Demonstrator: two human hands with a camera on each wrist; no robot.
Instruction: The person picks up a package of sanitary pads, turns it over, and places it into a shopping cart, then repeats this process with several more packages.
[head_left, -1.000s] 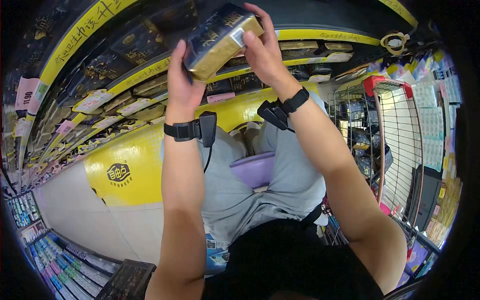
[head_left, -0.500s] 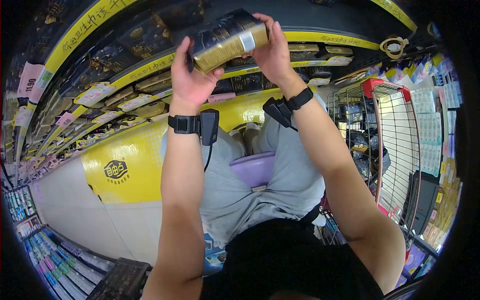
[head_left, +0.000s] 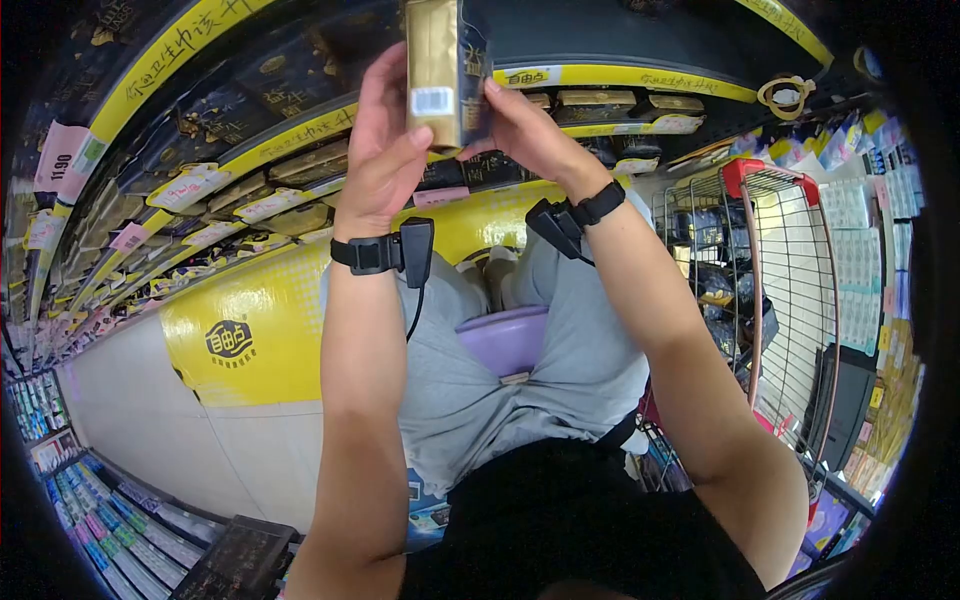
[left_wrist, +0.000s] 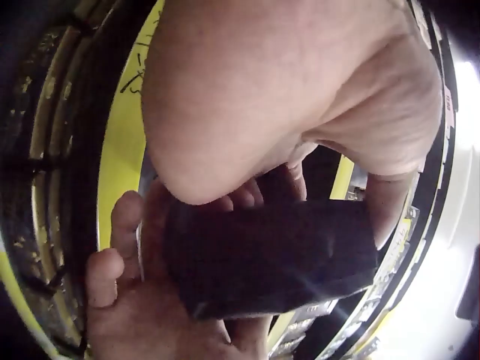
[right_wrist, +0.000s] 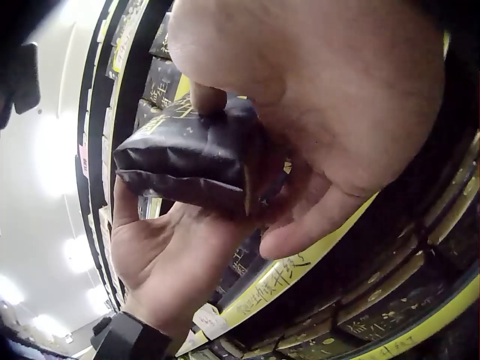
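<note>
Your left hand [head_left: 383,150] and right hand [head_left: 522,128] both grasped the black-gold pack [head_left: 440,62], held upright near the yellow shelf edge [head_left: 640,72]; the wire cart [head_left: 790,280] stood well apart on your right.

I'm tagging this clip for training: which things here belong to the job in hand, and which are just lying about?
In hand: black-and-gold pack, held upright between left grip and right grip.

Lying about: shelved packs, price tags, wire trolley, purple plastic item by the knees.
</note>
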